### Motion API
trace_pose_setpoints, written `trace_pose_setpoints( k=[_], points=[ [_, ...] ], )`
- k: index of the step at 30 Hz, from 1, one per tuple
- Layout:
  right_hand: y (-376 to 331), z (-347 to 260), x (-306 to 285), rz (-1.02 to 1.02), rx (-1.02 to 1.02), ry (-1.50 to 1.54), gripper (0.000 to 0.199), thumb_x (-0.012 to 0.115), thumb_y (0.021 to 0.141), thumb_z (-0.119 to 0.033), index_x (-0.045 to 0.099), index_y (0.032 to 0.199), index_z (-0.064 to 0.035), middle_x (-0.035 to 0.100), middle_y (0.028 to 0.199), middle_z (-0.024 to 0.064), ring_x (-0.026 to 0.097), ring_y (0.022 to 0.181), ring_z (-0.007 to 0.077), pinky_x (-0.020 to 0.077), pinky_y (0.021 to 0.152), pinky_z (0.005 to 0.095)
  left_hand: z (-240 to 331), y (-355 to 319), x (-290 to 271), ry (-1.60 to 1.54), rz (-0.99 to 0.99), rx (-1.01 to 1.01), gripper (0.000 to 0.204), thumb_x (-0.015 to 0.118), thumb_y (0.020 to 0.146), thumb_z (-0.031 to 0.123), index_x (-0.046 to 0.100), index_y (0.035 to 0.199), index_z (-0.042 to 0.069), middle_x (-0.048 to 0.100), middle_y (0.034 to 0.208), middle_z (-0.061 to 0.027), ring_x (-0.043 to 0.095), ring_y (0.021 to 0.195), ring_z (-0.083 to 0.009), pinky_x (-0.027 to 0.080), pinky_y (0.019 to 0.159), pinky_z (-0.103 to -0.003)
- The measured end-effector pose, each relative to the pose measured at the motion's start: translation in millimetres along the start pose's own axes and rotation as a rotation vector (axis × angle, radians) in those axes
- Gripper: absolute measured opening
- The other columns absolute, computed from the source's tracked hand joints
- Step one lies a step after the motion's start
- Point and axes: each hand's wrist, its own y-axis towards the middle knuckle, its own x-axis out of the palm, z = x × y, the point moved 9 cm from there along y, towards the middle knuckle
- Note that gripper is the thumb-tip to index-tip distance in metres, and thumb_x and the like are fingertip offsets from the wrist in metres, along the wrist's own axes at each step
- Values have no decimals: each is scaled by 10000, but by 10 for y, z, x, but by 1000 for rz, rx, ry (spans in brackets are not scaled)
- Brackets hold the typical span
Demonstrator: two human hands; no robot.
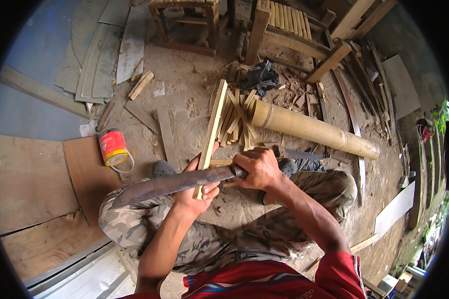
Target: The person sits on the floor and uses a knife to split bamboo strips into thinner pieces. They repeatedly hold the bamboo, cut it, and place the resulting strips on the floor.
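Observation:
My left hand (197,198) is wrapped round the lower part of a pale bamboo strip (214,122), which points up and away from me. In my right hand (258,167) is the handle of a machete (177,182). Its long dark blade reaches left, crossing over the strip and my left hand's fingers; whether the edge touches the strip I cannot tell. Just beyond my hands lies a loose pile of split bamboo strips (237,119). A thick bamboo pole (314,130) lies to the right of that pile.
A handsaw (299,153) lies near my right foot. On the left stands a red and yellow bucket (113,148). A black plastic bag (260,78) sits beyond the strips. Wooden stools (189,47) and a slatted bench (289,22) stand at the back. Wood scraps litter the dirt floor.

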Motion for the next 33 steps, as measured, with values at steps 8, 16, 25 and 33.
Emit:
trace_pose_setpoints(
  k=[8, 16, 25, 33],
  points=[
    [50, 577, -15, 98, 152, -99, 230, 743, 751, -323, 616, 794, -136, 621, 595, 20, 582, 470, 211, 473, 447, 375, 65, -25, -2, -82, -6, -10, 357, 396, 1047, 291, 547, 1285, 72, 405, 589, 17, 393, 447, -69, 307, 349, -191],
    [-35, 152, -63, 153, -35, -59, 239, 736, 760, -334, 626, 820, -131, 634, 613, 16, 578, 459, 202, 462, 434, 372, 83, -59, -63, -94, 88, 2, 420, 376, 1053, 344, 511, 1360, 92, 405, 591, 22, 365, 449, -67, 313, 357, -200],
    [-127, 573, 86, 154, 113, -134, 173, 638, 854, -314, 597, 759, -176, 497, 504, -31, 389, 385, 102, 382, 353, 321, 110, 5, -32, -123, -6, 19, 464, 337, 1067, 300, 405, 1464, 68, 398, 593, 18, 370, 452, -68, 304, 353, -203],
    [-77, 635, -121, 178, 159, -204, 111, 666, 778, -200, 598, 728, -129, 545, 523, -4, 440, 393, 124, 385, 366, 337, 93, 61, -12, -149, -24, 43, 462, 344, 1065, 237, 356, 1489, 55, 433, 584, 2, 386, 448, -76, 330, 364, -197]
  ],
)
